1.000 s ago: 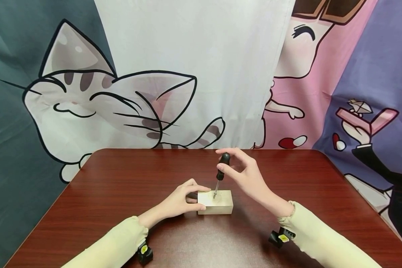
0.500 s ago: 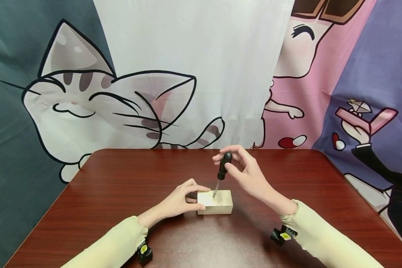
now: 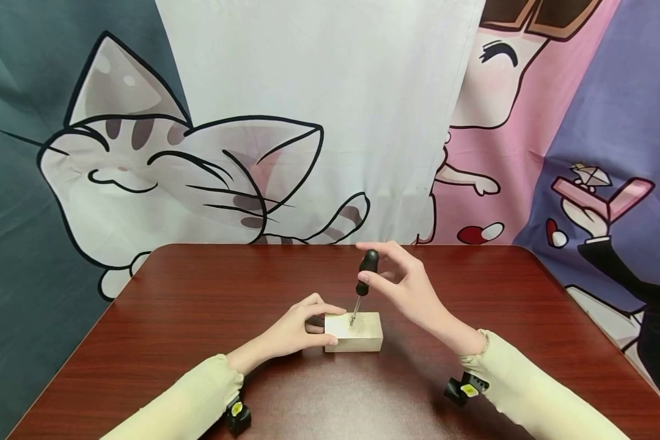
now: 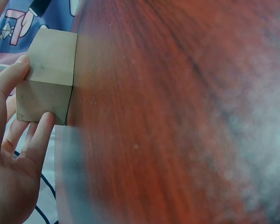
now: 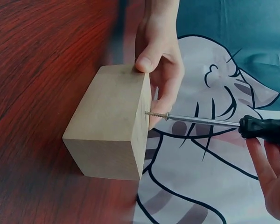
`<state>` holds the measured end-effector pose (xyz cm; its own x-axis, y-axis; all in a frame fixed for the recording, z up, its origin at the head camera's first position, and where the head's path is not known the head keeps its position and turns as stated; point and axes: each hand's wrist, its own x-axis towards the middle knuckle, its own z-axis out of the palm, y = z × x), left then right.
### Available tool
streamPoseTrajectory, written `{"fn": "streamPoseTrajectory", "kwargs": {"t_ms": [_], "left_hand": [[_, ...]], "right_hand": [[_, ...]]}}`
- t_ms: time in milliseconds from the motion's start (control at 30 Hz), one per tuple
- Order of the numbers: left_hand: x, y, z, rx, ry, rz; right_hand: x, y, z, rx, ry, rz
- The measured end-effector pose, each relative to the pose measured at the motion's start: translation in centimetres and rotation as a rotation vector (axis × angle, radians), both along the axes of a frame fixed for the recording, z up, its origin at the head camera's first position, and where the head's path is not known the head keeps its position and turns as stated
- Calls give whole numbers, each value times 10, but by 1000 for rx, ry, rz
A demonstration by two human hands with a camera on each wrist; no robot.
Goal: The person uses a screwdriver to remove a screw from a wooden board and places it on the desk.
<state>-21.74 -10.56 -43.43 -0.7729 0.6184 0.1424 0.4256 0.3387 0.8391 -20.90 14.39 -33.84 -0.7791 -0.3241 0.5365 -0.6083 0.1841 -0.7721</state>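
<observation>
Behind the reddish-brown surface (image 3: 214,281), a printed cloth (image 3: 319,67) is hung, on which a smiling cat is drawn on the left and cartoon figures on pink and purple grounds are shown on the right. Near the middle of the surface, a pale wooden block (image 3: 357,344) is laid flat. Its left end is gripped by the left hand (image 3: 291,330), the thumb being set against the near face and a finger along the far top edge. From the top of the block a screw (image 5: 156,115) is seen to protrude, its threads left exposed below the head. On that head the tip of a screwdriver (image 3: 368,263) is rested, the shaft being leaned slightly to the right in the head view. Its black handle is held between the thumb and fingers of the right hand (image 3: 409,287), with one finger reached across near the handle's top. Pale yellow sleeves are worn on both arms, and a small black device is strapped at the left wrist (image 3: 238,417) and another at the right (image 3: 464,389).
</observation>
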Motion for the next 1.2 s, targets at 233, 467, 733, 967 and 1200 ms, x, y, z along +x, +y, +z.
{"fn": "streamPoseTrajectory", "kwargs": {"t_ms": [233,467,733,967,1200], "left_hand": [[0,0,1,13,19,-6],[0,1,1,16,19,-5],[-1,1,0,0,11,1],[-1,0,-1,-5,11,5],[1,0,0,-4,-4,4]], "right_hand": [[2,2,3,2,-31,21],[-1,1,0,-41,3,90],[2,-2,-1,-32,21,-31],[3,-1,2,-17,-42,-46],[3,1,4,4,-26,-11]]}}
